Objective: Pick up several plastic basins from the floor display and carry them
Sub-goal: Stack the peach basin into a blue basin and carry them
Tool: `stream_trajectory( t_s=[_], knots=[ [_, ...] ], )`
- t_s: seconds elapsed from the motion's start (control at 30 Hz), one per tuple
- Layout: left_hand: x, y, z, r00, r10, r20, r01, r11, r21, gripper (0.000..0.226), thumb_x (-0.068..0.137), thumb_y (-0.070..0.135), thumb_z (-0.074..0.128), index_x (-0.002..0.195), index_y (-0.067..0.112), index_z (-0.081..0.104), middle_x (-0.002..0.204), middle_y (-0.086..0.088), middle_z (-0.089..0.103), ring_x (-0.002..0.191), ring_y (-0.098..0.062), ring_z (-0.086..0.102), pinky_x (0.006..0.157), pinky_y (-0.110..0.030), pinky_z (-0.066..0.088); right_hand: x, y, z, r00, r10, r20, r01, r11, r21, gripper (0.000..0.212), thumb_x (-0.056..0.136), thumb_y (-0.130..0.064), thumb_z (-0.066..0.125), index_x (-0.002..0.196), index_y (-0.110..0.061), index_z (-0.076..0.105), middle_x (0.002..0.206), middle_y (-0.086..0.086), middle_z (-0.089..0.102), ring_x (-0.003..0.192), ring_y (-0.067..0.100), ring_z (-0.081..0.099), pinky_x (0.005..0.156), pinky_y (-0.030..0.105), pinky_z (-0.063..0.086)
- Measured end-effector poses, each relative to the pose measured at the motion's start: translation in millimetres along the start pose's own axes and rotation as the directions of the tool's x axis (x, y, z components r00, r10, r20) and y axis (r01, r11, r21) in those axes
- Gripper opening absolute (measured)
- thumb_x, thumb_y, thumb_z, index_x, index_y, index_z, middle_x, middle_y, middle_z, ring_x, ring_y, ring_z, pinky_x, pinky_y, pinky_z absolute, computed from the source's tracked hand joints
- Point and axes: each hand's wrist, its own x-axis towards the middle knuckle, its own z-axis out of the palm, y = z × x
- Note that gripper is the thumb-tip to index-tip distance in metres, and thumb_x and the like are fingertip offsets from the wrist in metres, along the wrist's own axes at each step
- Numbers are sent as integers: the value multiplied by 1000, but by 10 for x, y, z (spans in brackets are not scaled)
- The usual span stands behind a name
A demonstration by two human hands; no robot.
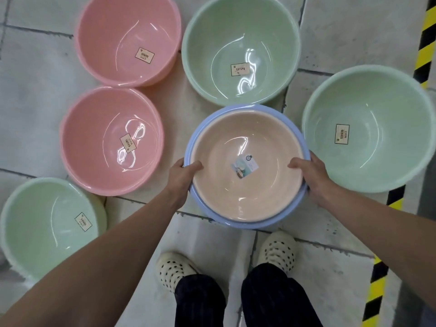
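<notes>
A beige basin (236,199) is nested inside a blue basin (250,224) in front of my feet. My left hand (182,175) grips the stack's left rim, thumb inside the beige basin. On the right rim, my right hand (311,175) grips the same way. Around the stack on the floor stand two pink basins (127,22) (94,142) at the left and three green basins (240,24) (377,109) (40,223), each with a label inside.
The floor is grey tile (35,74). A yellow-and-black hazard stripe (422,57) runs down the right side. My two feet in cream perforated clogs (174,270) (278,251) stand just behind the stack.
</notes>
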Motion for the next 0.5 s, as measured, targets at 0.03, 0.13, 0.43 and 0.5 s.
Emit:
stream_trajectory(
  t_s=[0.03,0.13,0.43,0.5],
  knots=[
    [33,-35,13,1000,-13,4,13,1000,1,43,68,14,72,110,7,68,107,-20,74,80,-29,71,82,-47,60,49,34,6,1000,-2,0,2,1000,2,32,82,0,63,99,-27,66,91,-1,70,80,18,63,70,29,51],
    [147,-135,58,999,-37,1,37,999,-30,34,78,6,69,112,3,66,99,-17,73,77,-28,70,74,-40,60,166,81,21,1000,-15,13,15,1000,17,36,83,1,62,106,-27,64,90,-4,69,79,16,63,66,28,50],
    [292,-286,113,999,-28,-24,27,998,-64,43,68,13,70,111,9,63,97,-12,71,77,-25,69,70,-36,59,399,273,-6,993,-68,96,68,998,0,41,83,-4,69,108,-37,66,110,-1,73,103,22,67,91,38,53],
    [302,-291,115,1000,-26,-17,25,998,-59,49,66,17,69,113,11,60,100,-12,70,78,-24,69,70,-36,58,418,289,-5,992,-77,100,77,997,2,42,81,-7,72,108,-37,66,112,0,73,104,23,68,92,40,54]
  ],
)
